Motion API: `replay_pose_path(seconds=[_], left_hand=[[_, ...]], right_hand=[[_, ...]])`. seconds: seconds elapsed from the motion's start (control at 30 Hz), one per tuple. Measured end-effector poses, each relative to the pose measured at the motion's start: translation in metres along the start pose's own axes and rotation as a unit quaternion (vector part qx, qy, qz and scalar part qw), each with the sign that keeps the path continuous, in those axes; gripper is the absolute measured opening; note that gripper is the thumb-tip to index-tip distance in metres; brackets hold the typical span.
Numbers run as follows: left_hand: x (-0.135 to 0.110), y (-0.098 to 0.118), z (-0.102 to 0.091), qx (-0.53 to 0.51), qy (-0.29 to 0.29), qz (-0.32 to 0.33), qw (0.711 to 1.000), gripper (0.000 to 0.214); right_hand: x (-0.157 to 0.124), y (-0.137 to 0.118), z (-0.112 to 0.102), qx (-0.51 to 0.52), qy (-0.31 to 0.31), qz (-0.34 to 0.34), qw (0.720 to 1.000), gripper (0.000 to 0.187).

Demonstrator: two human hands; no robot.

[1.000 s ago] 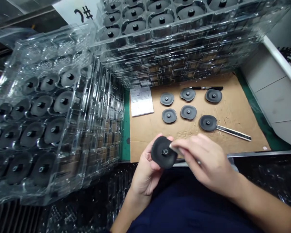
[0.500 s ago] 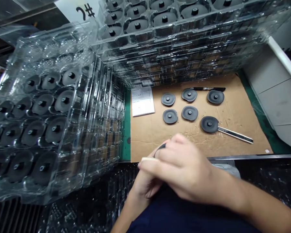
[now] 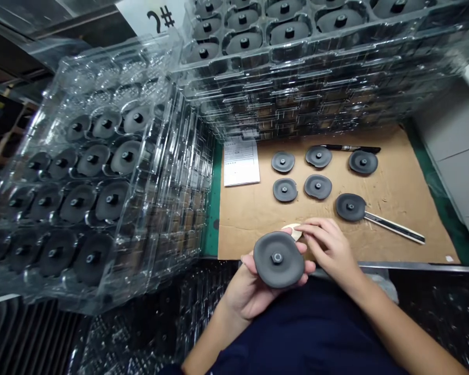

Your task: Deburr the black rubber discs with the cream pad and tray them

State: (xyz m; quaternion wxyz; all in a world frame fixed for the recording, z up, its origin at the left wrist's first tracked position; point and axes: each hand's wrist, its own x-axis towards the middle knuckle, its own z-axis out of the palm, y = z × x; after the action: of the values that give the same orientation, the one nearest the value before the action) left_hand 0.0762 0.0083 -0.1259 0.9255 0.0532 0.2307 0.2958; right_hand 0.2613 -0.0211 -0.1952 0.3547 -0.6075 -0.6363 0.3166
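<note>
My left hand holds a dark grey rounded disc with a short central stud, its dished face turned up towards me. Thumb and fingers grip the disc by its edge. Just beyond it, my right hand has its fingertips on a thin cream-coloured pad, partly hidden behind the disc. Similar discs lie on the cardboard ahead, among them a near one and another. A slim cutter knife touches the right-hand disc.
Clear plastic trays of discs stand in a tall stack on the left and another at the back. A printed paper slip and a black marker lie on the cardboard. A pale wall panel borders the right.
My hands have moved apart from their overlapped position. The left hand now shows the disc face up, and the right has shifted right with its fingertips on the pad. The view has shifted slightly.
</note>
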Motion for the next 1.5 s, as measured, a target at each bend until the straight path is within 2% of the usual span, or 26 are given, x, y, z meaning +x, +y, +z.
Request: replay_pose_path(seconds=[0.2,0.27,0.3,0.33,0.37,0.43,0.5,0.53,0.6,0.67,0.77,0.83,0.9,1.07,1.13,1.2,1.33,1.4,1.5], left_hand=[[0.001,-0.001,0.0,0.011,-0.014,-0.023,1.0,0.067],[-0.001,-0.005,-0.001,0.07,-0.008,0.0,0.998,0.063],[-0.003,-0.007,-0.001,0.129,0.001,0.032,0.991,0.059],[-0.004,-0.009,-0.001,0.209,0.019,0.078,0.975,0.056],[-0.006,-0.011,-0.002,0.304,0.04,0.129,0.943,0.061],[-0.008,-0.014,-0.002,0.482,0.08,0.205,0.848,0.082],[-0.01,-0.016,-0.002,0.592,0.09,0.226,0.769,0.094],[-0.01,-0.016,-0.002,0.623,0.083,0.227,0.744,0.097],[-0.01,-0.015,-0.001,0.661,0.062,0.239,0.708,0.099],[-0.011,-0.014,0.0,0.687,0.041,0.259,0.678,0.102],[-0.013,-0.012,0.002,0.703,0.025,0.275,0.655,0.107],[-0.015,-0.011,0.005,0.704,0.026,0.277,0.654,0.109],[-0.017,-0.01,0.007,0.692,0.023,0.262,0.672,0.111],[-0.02,-0.013,0.013,0.611,0.008,0.17,0.773,0.111],[-0.02,-0.016,0.015,0.58,0.018,0.148,0.801,0.113],[-0.02,-0.019,0.016,0.561,0.033,0.139,0.816,0.116],[-0.016,-0.023,0.02,0.535,0.058,0.149,0.829,0.11],[-0.013,-0.022,0.021,0.532,0.055,0.145,0.833,0.109],[-0.008,-0.02,0.024,0.536,0.045,0.116,0.835,0.109]], right_hand=[[-0.016,-0.008,-0.014,0.032,-0.025,0.02,0.999,0.025],[-0.021,-0.007,-0.011,0.043,-0.025,0.035,0.998,0.024],[-0.022,-0.007,-0.01,0.048,-0.027,0.04,0.998,0.024],[-0.024,-0.008,-0.008,0.051,-0.029,0.043,0.997,0.024],[-0.025,-0.009,-0.007,0.055,-0.025,0.047,0.997,0.023],[-0.027,-0.013,-0.008,0.064,0.008,0.066,0.996,0.022],[-0.027,-0.019,-0.014,0.081,0.051,0.095,0.991,0.021],[-0.026,-0.023,-0.018,0.093,0.068,0.103,0.988,0.019],[-0.025,-0.031,-0.028,0.132,0.075,0.102,0.983,0.017],[-0.022,-0.041,-0.039,0.195,0.051,0.091,0.975,0.021],[-0.016,-0.054,-0.052,0.282,-0.057,0.089,0.954,0.035],[-0.01,-0.059,-0.058,0.311,-0.147,0.099,0.934,0.036],[-0.004,-0.062,-0.062,0.344,-0.22,0.118,0.905,0.035],[0.006,-0.063,-0.069,0.436,-0.312,0.145,0.832,0.037],[0.005,-0.064,-0.071,0.445,-0.327,0.151,0.82,0.034],[0.003,-0.065,-0.072,0.438,-0.329,0.161,0.821,0.027],[-0.004,-0.062,-0.072,0.421,-0.281,0.195,0.84,0.018],[-0.006,-0.059,-0.072,0.424,-0.263,0.214,0.84,0.019],[-0.005,-0.054,-0.075,0.426,-0.268,0.225,0.835,0.02]])
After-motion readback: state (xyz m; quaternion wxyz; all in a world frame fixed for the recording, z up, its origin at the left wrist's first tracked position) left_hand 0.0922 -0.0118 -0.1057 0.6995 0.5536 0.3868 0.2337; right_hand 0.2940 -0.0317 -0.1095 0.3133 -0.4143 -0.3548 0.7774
